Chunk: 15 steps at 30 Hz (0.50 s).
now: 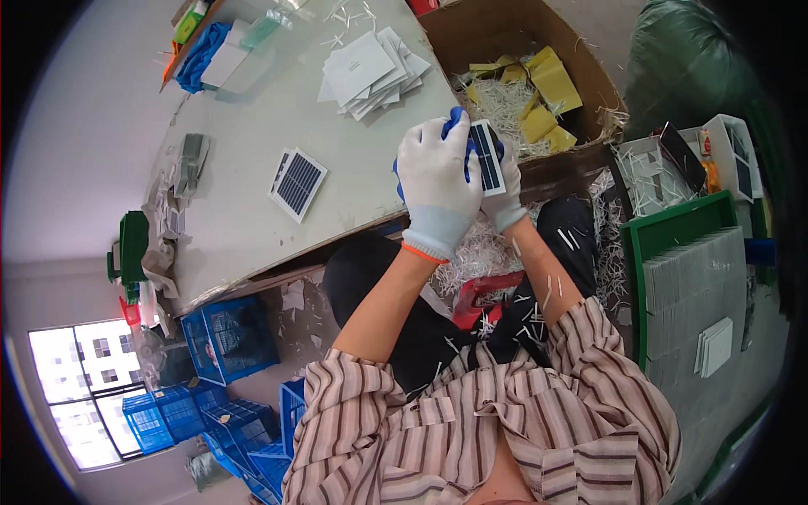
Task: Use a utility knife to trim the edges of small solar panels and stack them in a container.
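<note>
Both my hands wear white knit gloves with blue-coated fingers and meet at the table's near right edge. A small solar panel (486,158), with dark cells and a white frame, stands tilted between them. My left hand (438,172) is closed on its left side, fingers bent. From the right, my right hand (508,187) grips the panel; most of its fingers are hidden behind it. More small solar panels (300,185) lie overlapping on the pale table (244,168), left of my hands. Farther back sits a loose pile of white cards (364,74).
A cardboard box (602,63) beyond my hands holds shredded paper and yellow pieces (554,80). At right, a green tray (635,286) contains rows of thin white pieces, near a white bin (644,181). Blue crates (229,341) stand on the floor at left. Paper shreds cover my lap.
</note>
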### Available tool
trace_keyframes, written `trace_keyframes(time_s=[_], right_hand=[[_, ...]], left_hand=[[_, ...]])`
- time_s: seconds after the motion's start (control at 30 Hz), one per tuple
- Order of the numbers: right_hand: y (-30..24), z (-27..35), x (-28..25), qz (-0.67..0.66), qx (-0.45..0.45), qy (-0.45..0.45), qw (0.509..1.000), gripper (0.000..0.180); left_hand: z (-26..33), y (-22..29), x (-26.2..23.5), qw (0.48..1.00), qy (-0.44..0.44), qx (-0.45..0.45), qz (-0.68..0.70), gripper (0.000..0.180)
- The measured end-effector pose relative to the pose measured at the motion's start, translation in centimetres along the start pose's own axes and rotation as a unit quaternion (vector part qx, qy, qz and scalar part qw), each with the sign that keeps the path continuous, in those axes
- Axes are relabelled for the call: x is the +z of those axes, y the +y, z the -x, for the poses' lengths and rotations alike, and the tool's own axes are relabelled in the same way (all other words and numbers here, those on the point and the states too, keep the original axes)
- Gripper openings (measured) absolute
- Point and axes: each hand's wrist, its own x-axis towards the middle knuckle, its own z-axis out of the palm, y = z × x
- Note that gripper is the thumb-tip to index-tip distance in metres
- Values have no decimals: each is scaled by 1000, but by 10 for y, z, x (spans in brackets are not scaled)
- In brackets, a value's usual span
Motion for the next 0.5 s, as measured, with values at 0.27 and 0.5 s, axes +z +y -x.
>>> trace_keyframes(time_s=[0.27,0.5], right_hand=[[19,6,18,-284,99,-58,952,35],[-28,-15,-45,-402,332,25,853,20]], left_hand=[[0,5,-6,998,-29,28,42,45],[2,2,-8,997,-36,34,67,47]])
